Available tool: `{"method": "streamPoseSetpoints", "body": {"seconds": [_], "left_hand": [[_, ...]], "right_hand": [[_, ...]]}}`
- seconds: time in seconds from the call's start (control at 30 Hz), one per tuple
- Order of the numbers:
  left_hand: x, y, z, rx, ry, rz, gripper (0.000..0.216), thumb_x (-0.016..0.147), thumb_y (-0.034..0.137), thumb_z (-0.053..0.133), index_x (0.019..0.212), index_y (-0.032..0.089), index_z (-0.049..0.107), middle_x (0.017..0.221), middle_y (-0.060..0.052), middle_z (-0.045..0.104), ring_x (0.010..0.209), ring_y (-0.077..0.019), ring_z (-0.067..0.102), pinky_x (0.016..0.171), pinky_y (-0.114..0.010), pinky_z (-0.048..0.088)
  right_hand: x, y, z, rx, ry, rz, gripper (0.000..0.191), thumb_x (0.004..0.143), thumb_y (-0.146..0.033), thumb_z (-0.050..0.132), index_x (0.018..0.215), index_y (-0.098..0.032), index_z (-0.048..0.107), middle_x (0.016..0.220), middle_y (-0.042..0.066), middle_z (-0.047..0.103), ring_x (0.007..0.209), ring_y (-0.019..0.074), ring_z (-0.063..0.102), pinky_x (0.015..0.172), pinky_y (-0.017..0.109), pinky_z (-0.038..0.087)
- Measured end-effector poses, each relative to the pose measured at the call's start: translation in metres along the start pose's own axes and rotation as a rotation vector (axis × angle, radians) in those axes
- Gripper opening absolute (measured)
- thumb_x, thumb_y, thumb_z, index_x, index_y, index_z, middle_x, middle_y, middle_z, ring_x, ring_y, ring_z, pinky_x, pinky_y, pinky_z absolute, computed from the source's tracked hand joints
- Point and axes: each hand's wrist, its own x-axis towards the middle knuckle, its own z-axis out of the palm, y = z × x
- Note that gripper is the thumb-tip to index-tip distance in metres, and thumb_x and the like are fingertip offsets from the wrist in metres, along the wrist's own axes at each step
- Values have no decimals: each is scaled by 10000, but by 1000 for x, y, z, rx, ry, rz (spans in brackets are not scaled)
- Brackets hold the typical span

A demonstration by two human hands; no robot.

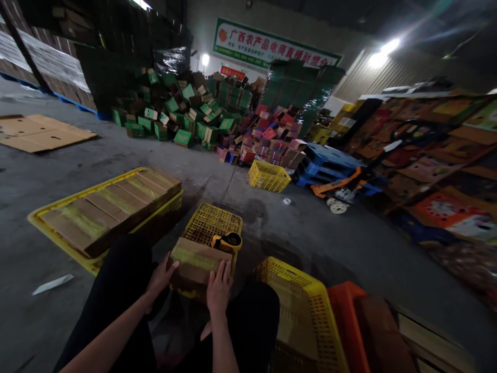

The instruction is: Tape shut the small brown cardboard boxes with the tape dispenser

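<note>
A brown cardboard box (200, 258) with yellowish tape along its top rests on an upturned yellow crate (212, 220) between my knees. At the box's left end is my left hand (160, 280), thumb on the top edge and fingers down the side. My right hand (218, 290) lies on the near right part of the box, fingers stretched over its top edge. Both hands together hold the box between them. Just behind it on the crate sits a yellow and black tape dispenser (227, 241).
To the left, a yellow crate (176, 201) holds several taped boxes. Another yellow crate (330, 326) with cardboard and an orange crate (344, 305) stand at right. Farther off are a yellow basket (269, 176), a pallet jack (341, 191) and heaped green boxes (182, 137).
</note>
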Motion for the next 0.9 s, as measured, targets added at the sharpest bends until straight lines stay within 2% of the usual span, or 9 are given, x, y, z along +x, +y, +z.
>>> {"method": "streamPoseSetpoints", "body": {"seconds": [0.17, 0.3, 0.5, 0.6, 0.7, 0.9], "left_hand": [[3, 0, -3, -56, 9, 20, 594, 885, 556, 475, 1287, 151, 636, 1337, -126, 663, 1312, -302, 570, 1118, -426, 423], [3, 6, -9, -71, 31, 7, 647, 868, 598, 458, 1219, 102, 680, 1317, -159, 670, 1304, -327, 573, 1134, -459, 401], [-4, 25, -15, -114, 26, 44, 647, 865, 642, 473, 1184, 132, 712, 1302, -125, 685, 1333, -331, 545, 1151, -479, 381], [-7, 46, -20, -116, -1, 106, 676, 891, 629, 469, 1286, 116, 664, 1391, -124, 623, 1401, -323, 468, 1189, -472, 326], [-8, 77, -25, -38, 12, 225, 635, 942, 576, 451, 1404, 161, 584, 1483, -75, 543, 1464, -278, 375, 1219, -429, 292], [-7, 139, -25, 187, 30, 579, 574, 937, 487, 548, 1410, 163, 577, 1491, -101, 532, 1436, -293, 425, 1214, -457, 326]], "right_hand": [[0, 5, 8, 59, 18, -28, 622, 1039, -416, 224, 1539, -87, 397, 1615, 213, 307, 1343, 385, 475, 1047, 538, 404], [0, 11, 15, 123, 37, -46, 640, 1043, -443, 208, 1547, -85, 375, 1609, 233, 309, 1413, 370, 405, 1063, 551, 389], [7, 27, 19, 259, 46, 4, 738, 1009, -594, 267, 1505, -77, 444, 1589, 227, 353, 1420, 341, 404, 1078, 490, 402], [11, 35, 23, 343, 56, 84, 800, 974, -664, 297, 1475, -69, 486, 1570, 233, 383, 1417, 340, 412, 1079, 476, 409], [13, 37, 31, 474, 49, 156, 835, 950, -695, 314, 1462, -65, 507, 1556, 225, 413, 1430, 324, 407, 1101, 446, 400], [11, 20, 41, 691, -9, 228, 763, 982, -642, 289, 1423, -80, 556, 1454, 197, 554, 1368, 290, 501, 1067, 410, 452]]}}
